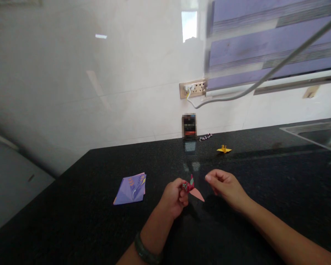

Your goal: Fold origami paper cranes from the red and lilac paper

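My left hand (176,197) is closed, pinching a folded paper crane (189,187) between thumb and fingers. The crane is dark red with a green pattern, and a pink wing points down to the right. Part of it is hidden by the fingers. Just to its right, apart from the paper, hovers my right hand (226,187), its fingers curled in and the thumb near the index finger, with nothing showing in them. A finished yellow paper crane (224,149) stands farther back on the black counter (93,228).
Purple patterned paper sheets (131,189) lie stacked to the left. A phone-like dark object (189,126) leans against the wall beside a beaded strap (205,137). A white cable runs from the wall socket (193,89). At right is a sink (320,134).
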{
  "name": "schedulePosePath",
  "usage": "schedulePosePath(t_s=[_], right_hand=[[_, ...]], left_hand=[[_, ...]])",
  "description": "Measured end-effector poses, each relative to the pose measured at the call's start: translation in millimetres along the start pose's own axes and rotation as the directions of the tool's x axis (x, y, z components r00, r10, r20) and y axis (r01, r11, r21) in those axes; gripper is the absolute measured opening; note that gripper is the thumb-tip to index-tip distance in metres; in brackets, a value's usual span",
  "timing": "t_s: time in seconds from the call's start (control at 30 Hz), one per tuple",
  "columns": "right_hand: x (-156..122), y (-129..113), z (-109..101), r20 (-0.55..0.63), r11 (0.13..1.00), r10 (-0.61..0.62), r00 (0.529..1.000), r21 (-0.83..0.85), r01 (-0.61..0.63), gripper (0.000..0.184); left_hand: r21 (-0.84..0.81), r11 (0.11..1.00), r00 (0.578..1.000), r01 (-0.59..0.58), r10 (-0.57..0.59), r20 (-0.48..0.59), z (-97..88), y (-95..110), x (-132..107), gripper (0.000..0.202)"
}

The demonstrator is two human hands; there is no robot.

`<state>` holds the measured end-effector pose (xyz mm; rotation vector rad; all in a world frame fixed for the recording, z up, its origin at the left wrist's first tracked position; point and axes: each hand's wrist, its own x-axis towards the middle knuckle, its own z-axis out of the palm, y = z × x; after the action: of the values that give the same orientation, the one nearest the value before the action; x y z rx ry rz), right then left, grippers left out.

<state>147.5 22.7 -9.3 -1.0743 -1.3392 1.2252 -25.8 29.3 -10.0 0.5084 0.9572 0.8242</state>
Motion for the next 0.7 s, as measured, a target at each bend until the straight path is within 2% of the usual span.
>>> schedulePosePath(t_s=[0.17,0.37,0.47,0.57,0.7], right_hand=[[-5,-3,3,0.136,0.994,-0.07,0.988,-0.074,0.081,0.024],[-12,-10,5,0.243,0.958,-0.149,0.958,-0.204,0.201,0.015],[-14,-11,6,0.24,0.951,-0.126,0.963,-0.248,0.186,0.016],[-14,-9,7,0.213,0.944,-0.135,0.968,-0.268,0.191,0.016],[-8,-7,4,0.111,0.95,-0.136,0.984,-0.269,0.161,0.016]], left_hand=[[0.106,0.99,0.993,0.095,-0.101,0.057,-2.7,-4,1,0.018],[0.151,0.978,0.986,0.147,-0.157,0.057,-3.6,-7,2,0.017],[0.126,0.983,0.99,0.131,-0.138,0.042,-3.9,-5,3,0.019],[0.064,0.996,0.998,0.065,-0.065,-0.001,-4.7,-1,5,0.02],[0.006,0.999,0.997,-0.037,0.037,-0.071,-6.3,2,7,0.018]])
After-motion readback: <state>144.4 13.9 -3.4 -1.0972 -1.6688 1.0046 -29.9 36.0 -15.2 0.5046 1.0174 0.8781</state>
